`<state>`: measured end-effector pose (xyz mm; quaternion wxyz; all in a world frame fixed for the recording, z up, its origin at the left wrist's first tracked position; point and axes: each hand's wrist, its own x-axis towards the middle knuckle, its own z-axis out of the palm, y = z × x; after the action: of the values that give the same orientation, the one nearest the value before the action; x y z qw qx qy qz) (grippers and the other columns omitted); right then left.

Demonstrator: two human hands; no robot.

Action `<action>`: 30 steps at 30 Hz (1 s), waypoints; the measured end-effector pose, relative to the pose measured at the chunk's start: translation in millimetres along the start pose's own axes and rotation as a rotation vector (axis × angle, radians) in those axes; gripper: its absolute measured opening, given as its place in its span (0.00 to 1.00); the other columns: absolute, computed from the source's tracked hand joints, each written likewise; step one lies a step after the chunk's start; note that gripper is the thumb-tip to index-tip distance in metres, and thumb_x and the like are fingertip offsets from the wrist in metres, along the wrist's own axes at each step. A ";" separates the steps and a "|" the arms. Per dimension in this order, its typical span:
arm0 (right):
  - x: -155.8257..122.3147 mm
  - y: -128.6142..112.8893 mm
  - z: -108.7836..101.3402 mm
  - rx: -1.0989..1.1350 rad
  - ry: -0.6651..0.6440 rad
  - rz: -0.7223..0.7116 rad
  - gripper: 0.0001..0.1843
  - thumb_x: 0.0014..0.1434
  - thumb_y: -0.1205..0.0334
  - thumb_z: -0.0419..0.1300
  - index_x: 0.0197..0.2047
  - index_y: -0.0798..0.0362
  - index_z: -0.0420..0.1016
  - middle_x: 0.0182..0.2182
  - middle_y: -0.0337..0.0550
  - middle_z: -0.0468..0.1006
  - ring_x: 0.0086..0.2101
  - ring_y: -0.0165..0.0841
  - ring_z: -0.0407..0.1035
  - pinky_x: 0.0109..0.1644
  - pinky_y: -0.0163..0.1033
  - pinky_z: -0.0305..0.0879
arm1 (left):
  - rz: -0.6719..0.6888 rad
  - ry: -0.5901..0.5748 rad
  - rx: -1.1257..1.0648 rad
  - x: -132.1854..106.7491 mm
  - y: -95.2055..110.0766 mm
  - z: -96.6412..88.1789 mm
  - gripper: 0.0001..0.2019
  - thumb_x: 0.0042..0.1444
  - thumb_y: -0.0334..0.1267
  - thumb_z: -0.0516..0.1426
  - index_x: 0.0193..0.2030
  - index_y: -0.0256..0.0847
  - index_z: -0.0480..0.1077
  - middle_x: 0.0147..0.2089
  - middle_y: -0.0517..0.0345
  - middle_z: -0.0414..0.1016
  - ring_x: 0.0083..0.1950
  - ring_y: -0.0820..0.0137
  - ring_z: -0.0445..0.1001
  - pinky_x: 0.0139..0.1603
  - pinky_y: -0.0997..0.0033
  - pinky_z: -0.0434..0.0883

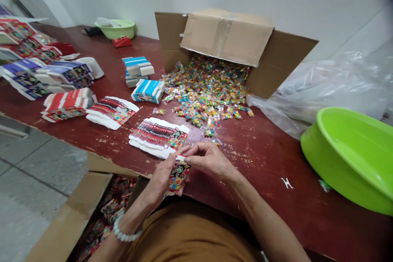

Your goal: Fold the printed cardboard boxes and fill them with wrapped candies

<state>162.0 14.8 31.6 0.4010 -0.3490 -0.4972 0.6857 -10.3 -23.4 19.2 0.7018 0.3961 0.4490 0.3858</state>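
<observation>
Close to my body, over the table's front edge, I hold a small printed candy box (179, 175) with bright coloured circles on it. My left hand (164, 174) is wrapped round its side. At the box's top end, the fingers of my right hand (208, 159) are closed on the white flap. Just beyond my hands lies a fanned row of flat printed boxes (159, 135), with a second such row (112, 111) to its left. Wrapped candies (211, 90) spill across the table from a tipped cardboard carton (227, 35).
A large green basin (346, 159) stands at the right, before clear plastic sheeting (331, 86). Bundled blue cartons (149, 91), red bundles (68, 104) and purple bundles (64, 73) sit leftward. An open carton of printed boxes (115, 198) is below the table's front edge.
</observation>
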 end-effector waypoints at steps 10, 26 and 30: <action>-7.2 5.6 2.6 -0.547 0.116 -0.267 0.07 0.57 0.70 0.61 0.27 0.52 0.74 0.32 0.38 0.83 0.30 0.29 0.73 0.35 0.33 0.65 | -0.032 0.064 0.115 6.1 -13.5 -4.4 0.35 0.61 0.65 0.52 0.67 0.47 0.67 0.26 0.58 0.77 0.18 0.70 0.71 0.19 0.73 0.67; -2.9 8.7 2.6 -0.648 0.070 -0.359 0.11 0.50 0.78 0.59 0.28 0.53 0.77 0.34 0.40 0.84 0.32 0.30 0.75 0.37 0.33 0.69 | -0.067 0.081 0.149 6.9 -22.1 -6.3 0.40 0.55 0.70 0.53 0.61 0.38 0.72 0.23 0.55 0.77 0.15 0.70 0.70 0.16 0.75 0.64; -8.0 3.9 -4.0 -0.551 -0.129 -0.296 0.08 0.59 0.73 0.60 0.30 0.53 0.77 0.40 0.41 0.83 0.39 0.31 0.76 0.45 0.36 0.71 | -0.102 0.115 0.106 3.5 -19.0 0.4 0.43 0.55 0.71 0.52 0.63 0.36 0.70 0.22 0.55 0.77 0.15 0.70 0.70 0.15 0.76 0.64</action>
<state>168.1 8.5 27.5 0.3543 -0.3241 -0.7340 0.4803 -5.4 -27.8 1.0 0.6716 0.3867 0.5279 0.3475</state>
